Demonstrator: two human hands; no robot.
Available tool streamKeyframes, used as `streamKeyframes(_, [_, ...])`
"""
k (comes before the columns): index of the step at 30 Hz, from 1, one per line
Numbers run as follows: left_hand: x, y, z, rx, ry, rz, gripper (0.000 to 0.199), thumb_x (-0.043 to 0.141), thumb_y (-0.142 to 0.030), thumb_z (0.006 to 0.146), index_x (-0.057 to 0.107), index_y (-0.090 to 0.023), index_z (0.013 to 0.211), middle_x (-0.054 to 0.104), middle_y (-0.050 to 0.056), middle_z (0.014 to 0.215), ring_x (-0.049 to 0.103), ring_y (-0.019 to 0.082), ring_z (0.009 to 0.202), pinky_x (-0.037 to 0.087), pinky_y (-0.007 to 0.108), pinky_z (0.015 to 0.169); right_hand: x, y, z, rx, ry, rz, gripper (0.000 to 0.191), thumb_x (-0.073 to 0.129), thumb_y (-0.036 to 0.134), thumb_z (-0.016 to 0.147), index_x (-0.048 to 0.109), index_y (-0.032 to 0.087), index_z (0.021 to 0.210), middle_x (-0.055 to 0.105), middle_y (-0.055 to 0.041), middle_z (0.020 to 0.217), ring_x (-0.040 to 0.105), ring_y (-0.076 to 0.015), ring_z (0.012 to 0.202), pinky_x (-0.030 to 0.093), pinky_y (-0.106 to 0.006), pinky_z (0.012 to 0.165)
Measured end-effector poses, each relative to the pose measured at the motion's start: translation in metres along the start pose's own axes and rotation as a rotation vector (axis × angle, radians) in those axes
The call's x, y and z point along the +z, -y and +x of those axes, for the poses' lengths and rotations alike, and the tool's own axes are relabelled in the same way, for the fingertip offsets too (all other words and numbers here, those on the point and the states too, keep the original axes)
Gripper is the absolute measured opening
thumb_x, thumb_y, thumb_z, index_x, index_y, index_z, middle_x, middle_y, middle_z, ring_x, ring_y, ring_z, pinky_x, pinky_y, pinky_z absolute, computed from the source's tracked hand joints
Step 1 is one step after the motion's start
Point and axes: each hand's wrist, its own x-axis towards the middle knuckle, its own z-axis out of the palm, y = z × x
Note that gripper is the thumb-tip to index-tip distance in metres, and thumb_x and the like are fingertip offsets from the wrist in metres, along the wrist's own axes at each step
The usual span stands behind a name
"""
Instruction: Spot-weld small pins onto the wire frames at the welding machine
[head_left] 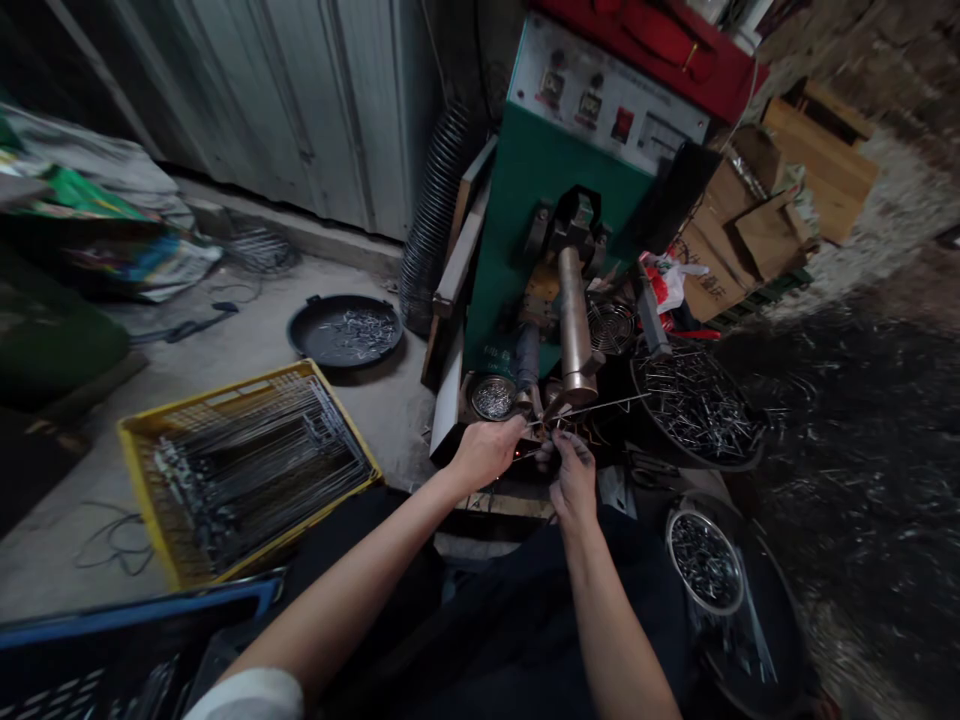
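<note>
A thin metal rod (pixel 611 404) slants across the front of the green machine (pixel 495 240), just below its metal electrode arms (pixel 574 320). My left hand (pixel 487 450) is closed in a pinch at the rod's left end, close to the lower electrode. Beside it, my right hand (pixel 574 472) is also closed, fingertips pinched just under the rod. Whatever sits in those fingertips is too small and dark to name. Left of the electrodes, near my left hand, stands a small round dish (pixel 493 397) of tiny metal pieces.
At the left lies a yellow crate (pixel 142 480) of long wire pieces; behind it, a black pan (pixel 300 340) with small parts. On the right are a dark basin (pixel 750 455) of metal pieces and a metal bowl (pixel 673 560). Cardboard boxes (pixel 750 220) stand behind.
</note>
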Motion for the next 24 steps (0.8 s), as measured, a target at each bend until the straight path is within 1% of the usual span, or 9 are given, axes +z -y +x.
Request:
streamKeyframes(6, [-0.005, 0.009, 0.006, 0.052, 0.021, -0.04, 0.019, 0.039, -0.023, 0.101, 0.057, -0.019, 0.095, 0.07, 0.003, 0.075, 0.066, 0.02, 0.066, 0.033, 0.027, 0.055, 0.005, 0.0, -0.001, 0.008, -0.007, 0.04, 0.03, 0.084, 0.035, 0.059, 0.064, 0.016, 0.071, 0.06, 0.0046, 0.052, 0.054, -0.0086, 0.042, 0.04, -0.017, 0.041])
streamKeyframes(10, [-0.004, 0.016, 0.008, 0.082, 0.023, -0.055, 0.026, 0.035, -0.028, 0.104, 0.056, -0.018, 0.094, 0.068, 0.003, 0.072, 0.065, 0.02, 0.063, 0.032, 0.027, 0.054, 0.003, -0.004, -0.007, 0.043, 0.005, 0.044, 0.032, 0.084, 0.039, 0.063, 0.066, 0.016, 0.077, 0.06, 0.0044, 0.056, 0.054, -0.0085, 0.046, 0.041, -0.018, 0.043])
streamKeyframes(12, [-0.003, 0.018, 0.008, 0.108, 0.022, -0.061, 0.025, 0.035, -0.028, 0.104, 0.056, -0.017, 0.096, 0.067, 0.004, 0.071, 0.065, 0.02, 0.063, 0.033, 0.026, 0.054, -0.002, -0.013, -0.016, 0.049, 0.023, 0.014, 0.031, 0.082, 0.041, 0.066, 0.065, 0.018, 0.078, 0.06, 0.0046, 0.058, 0.053, -0.0081, 0.047, 0.041, -0.018, 0.045])
streamKeyframes(16, [-0.009, 0.015, 0.001, 0.155, 0.028, -0.04, 0.017, 0.042, -0.021, 0.099, 0.058, -0.017, 0.097, 0.068, 0.005, 0.073, 0.065, 0.019, 0.065, 0.037, 0.026, 0.057, -0.021, -0.048, -0.05, 0.12, 0.198, -0.208, 0.032, 0.075, 0.048, 0.074, 0.062, 0.018, 0.073, 0.057, 0.0037, 0.058, 0.048, -0.0095, 0.048, 0.04, -0.021, 0.047])
streamKeyframes(18, [-0.02, 0.014, -0.013, 0.165, 0.049, -0.012, 0.016, 0.046, -0.015, 0.094, 0.06, -0.019, 0.096, 0.068, 0.004, 0.076, 0.065, 0.019, 0.069, 0.039, 0.026, 0.058, -0.036, -0.067, -0.072, 0.17, 0.316, -0.373, 0.032, 0.072, 0.048, 0.076, 0.064, 0.018, 0.075, 0.059, 0.002, 0.062, 0.049, -0.0114, 0.052, 0.041, -0.022, 0.051])
streamKeyframes(20, [-0.036, 0.019, -0.037, 0.171, 0.083, 0.039, 0.02, 0.047, -0.009, 0.089, 0.063, -0.02, 0.096, 0.068, 0.003, 0.077, 0.065, 0.019, 0.072, 0.041, 0.026, 0.06, -0.051, -0.082, -0.093, 0.178, 0.461, -0.558, 0.03, 0.069, 0.048, 0.078, 0.065, 0.018, 0.076, 0.062, -0.0002, 0.068, 0.054, -0.0142, 0.06, 0.043, -0.024, 0.058])
streamKeyframes(22, [-0.056, 0.035, -0.072, 0.139, 0.107, 0.127, 0.025, 0.047, -0.007, 0.086, 0.065, -0.02, 0.096, 0.067, 0.004, 0.075, 0.064, 0.02, 0.07, 0.041, 0.027, 0.059, -0.066, -0.093, -0.108, 0.164, 0.633, -0.713, 0.032, 0.065, 0.049, 0.081, 0.065, 0.018, 0.075, 0.064, -0.0017, 0.07, 0.058, -0.0167, 0.066, 0.044, -0.026, 0.063])
streamKeyframes(23, [-0.068, 0.047, -0.094, 0.083, 0.099, 0.167, 0.026, 0.047, -0.007, 0.085, 0.065, -0.019, 0.097, 0.067, 0.004, 0.074, 0.063, 0.02, 0.07, 0.042, 0.028, 0.059, -0.073, -0.097, -0.113, 0.17, 0.709, -0.762, 0.033, 0.063, 0.05, 0.083, 0.064, 0.018, 0.075, 0.064, -0.0018, 0.069, 0.058, -0.0173, 0.066, 0.044, -0.026, 0.064])
streamKeyframes(24, [-0.081, 0.062, -0.117, -0.017, 0.064, 0.187, 0.026, 0.047, -0.007, 0.083, 0.066, -0.02, 0.097, 0.068, 0.005, 0.075, 0.063, 0.021, 0.07, 0.042, 0.028, 0.06, -0.078, -0.101, -0.117, 0.187, 0.77, -0.797, 0.035, 0.06, 0.051, 0.085, 0.063, 0.018, 0.076, 0.063, -0.0017, 0.068, 0.059, -0.0176, 0.065, 0.044, -0.027, 0.064])
